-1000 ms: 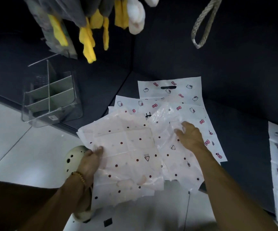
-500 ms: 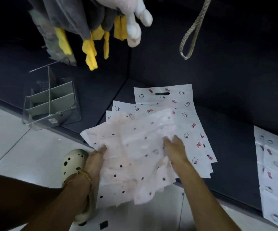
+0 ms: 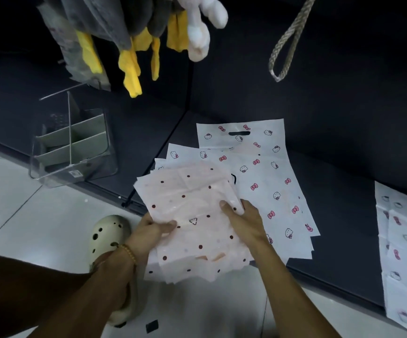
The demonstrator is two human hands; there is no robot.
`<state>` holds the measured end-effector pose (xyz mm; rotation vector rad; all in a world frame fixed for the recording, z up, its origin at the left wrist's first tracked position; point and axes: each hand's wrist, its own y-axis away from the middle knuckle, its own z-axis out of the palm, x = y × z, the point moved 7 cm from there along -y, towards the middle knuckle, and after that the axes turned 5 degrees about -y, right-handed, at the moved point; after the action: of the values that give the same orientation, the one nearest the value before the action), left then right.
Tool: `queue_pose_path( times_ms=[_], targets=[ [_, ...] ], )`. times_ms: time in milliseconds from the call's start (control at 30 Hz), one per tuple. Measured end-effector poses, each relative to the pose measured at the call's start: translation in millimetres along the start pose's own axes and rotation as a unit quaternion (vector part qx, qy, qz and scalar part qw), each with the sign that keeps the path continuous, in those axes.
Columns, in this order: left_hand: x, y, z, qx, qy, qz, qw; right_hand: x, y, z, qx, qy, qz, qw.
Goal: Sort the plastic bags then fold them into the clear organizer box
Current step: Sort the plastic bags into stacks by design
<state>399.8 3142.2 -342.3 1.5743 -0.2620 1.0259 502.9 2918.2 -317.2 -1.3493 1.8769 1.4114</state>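
- Two hands on the pink dotted bags point(image 3: 192, 215), held over the front edge of the dark bench point(image 3: 343, 191).
- Left hand point(image 3: 149, 232) grips the stack's left edge, thumb on top.
- Right hand point(image 3: 244, 223) pinches the right side, fingers curled into the plastic.
- White cat-and-bow bags point(image 3: 265, 176) lie fanned on the bench, just under the pink stack.
- Clear organizer box point(image 3: 73, 152) sits well to the left, dividers showing.
- More printed bags point(image 3: 402, 252) lie far right.
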Motion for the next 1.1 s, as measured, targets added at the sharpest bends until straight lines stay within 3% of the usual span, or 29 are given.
queue_pose_path(
  times_ms=[133, 200, 267, 367, 433, 533, 600, 700, 800, 867, 967, 1100],
  targets=[
    [28, 10, 7, -0.055, 0.009, 0.039, 0.998, -5, 13, -7, -0.104, -0.173, 0.084, 0.976],
    [48, 19, 28, -0.130, -0.050, 0.085, 0.987, -15, 23, -13, -0.177, -0.234, 0.067, 0.954],
    [63, 30, 52, -0.180, -0.115, 0.128, 0.968, -24, 32, -29, -0.199, -0.267, 0.032, 0.942],
    [72, 37, 86, -0.200, -0.094, 0.160, 0.962, -25, 33, -73, -0.124, -0.269, -0.028, 0.955],
    [61, 40, 116, -0.252, -0.087, 0.135, 0.954, -13, 33, -114, -0.040, -0.276, -0.043, 0.959],
    [21, 41, 164, -0.306, -0.176, 0.066, 0.933, 15, 34, -173, 0.058, -0.271, -0.052, 0.960],
    [2, 38, 201, -0.295, -0.236, 0.085, 0.922, 32, 32, -208, 0.098, -0.246, -0.050, 0.963],
    [-7, 36, 259, -0.267, -0.263, 0.148, 0.915, 46, 20, -267, 0.168, -0.175, -0.064, 0.968],
    [-15, 21, 317, -0.244, -0.271, 0.162, 0.917, 54, 0, -326, 0.259, -0.120, -0.075, 0.956],
    [-23, 8, 349, -0.230, -0.282, 0.153, 0.919, 71, -16, -351, 0.304, -0.010, -0.030, 0.952],
    [-40, -11, 386, -0.230, -0.349, 0.132, 0.899, 97, -41, -344, 0.262, 0.237, 0.003, 0.935],
    [-50, -32, 411, -0.215, -0.400, 0.159, 0.877, 123, -63, -285, 0.132, 0.303, -0.058, 0.942]
  ],
)
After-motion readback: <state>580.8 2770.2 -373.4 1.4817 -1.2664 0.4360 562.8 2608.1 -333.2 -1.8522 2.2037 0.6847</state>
